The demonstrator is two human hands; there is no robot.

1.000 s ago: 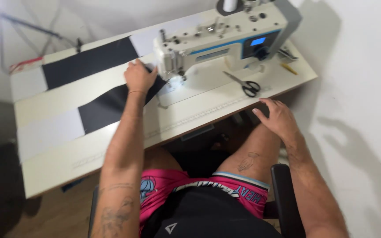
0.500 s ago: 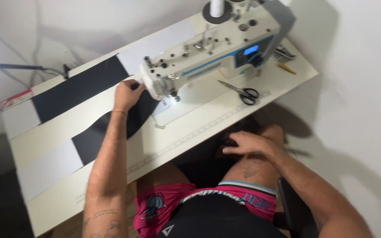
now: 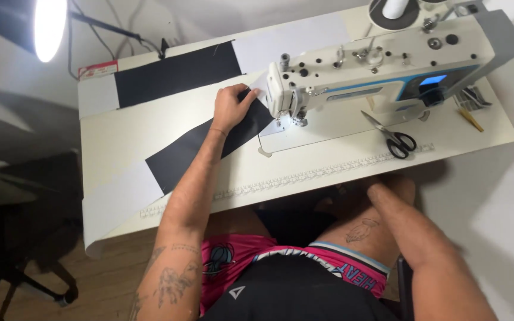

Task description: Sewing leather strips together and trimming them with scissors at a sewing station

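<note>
My left hand rests on a black fabric strip just left of the white sewing machine's head, fingers curled and pinching the strip's edge where it meets a white piece near the needle. The strip runs diagonally toward the table's front left and ends in a white section. My right hand reaches down below the table's front edge, in shadow above my knee; its fingers are hidden.
Black-handled scissors lie on the cream table right of the needle. A second black and white strip lies along the back edge. A yellow stick lies far right, a lamp shines at the top left, and a thread spool stands behind the machine.
My right hand has left my thigh and gone under the table's front edge. My left hand has stayed on the fabric by the machine head.
</note>
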